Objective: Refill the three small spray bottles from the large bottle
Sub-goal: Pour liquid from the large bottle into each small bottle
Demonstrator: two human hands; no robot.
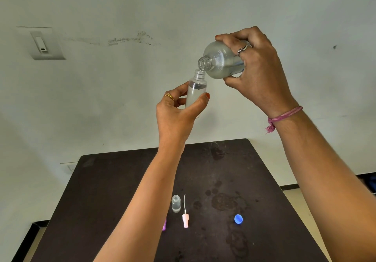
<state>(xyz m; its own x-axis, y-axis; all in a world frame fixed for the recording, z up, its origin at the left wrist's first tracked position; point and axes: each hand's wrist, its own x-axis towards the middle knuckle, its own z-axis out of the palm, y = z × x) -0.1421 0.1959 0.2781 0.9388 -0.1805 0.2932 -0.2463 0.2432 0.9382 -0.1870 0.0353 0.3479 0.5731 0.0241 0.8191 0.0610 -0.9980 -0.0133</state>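
Clasped in the right hand (258,72), the large bottle (221,60) is tipped neck-down, its open mouth touching the mouth of a small spray bottle (196,91) that the left hand (177,115) pinches upright between thumb and fingers, both raised above the dark table (122,180). On the table stand another small open bottle (176,203), with a pink spray head (185,220) just beside it and a blue cap (238,219) well apart to the right

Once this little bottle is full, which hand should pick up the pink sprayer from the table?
Probably the right hand: it can set down the large bottle, freeing it, while the left hand keeps the small bottle upright. The sprayer lies between both arms.
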